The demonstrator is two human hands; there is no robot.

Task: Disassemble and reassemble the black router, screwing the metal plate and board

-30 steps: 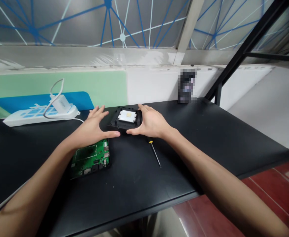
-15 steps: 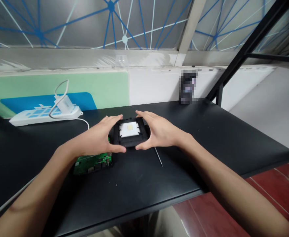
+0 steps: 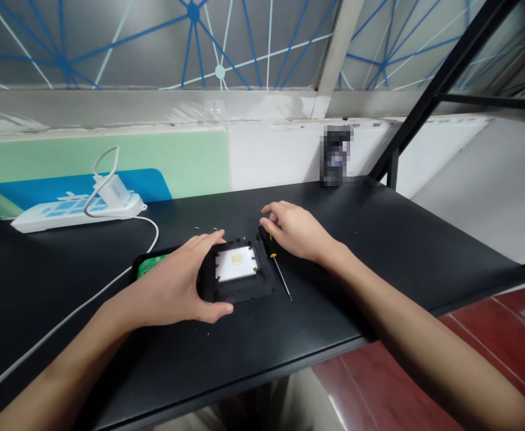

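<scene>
A black square housing (image 3: 248,290) with a white plate (image 3: 236,264) and a small yellow square on it lies on the black table. My left hand (image 3: 185,278) grips its left side, thumb at the near edge and fingers at the far edge. Just right of the housing lies a screwdriver (image 3: 273,255) with a black and yellow handle, its tip toward me. Over the handle's far end is my right hand (image 3: 291,230), fingers bent and slightly apart, holding nothing. A green circuit board (image 3: 148,264) is mostly hidden behind my left hand.
A white power strip (image 3: 78,212) with a plugged charger (image 3: 113,191) stands at the back left, its white cable (image 3: 78,309) running toward me. A blurred dark object (image 3: 335,157) leans on the back wall. Tiny bits lie on the table (image 3: 325,311).
The housing has come down and nearer onto the table. My right hand has let go of it and moved right, uncovering the screwdriver handle. My left hand has moved nearer, covering more of the board.
</scene>
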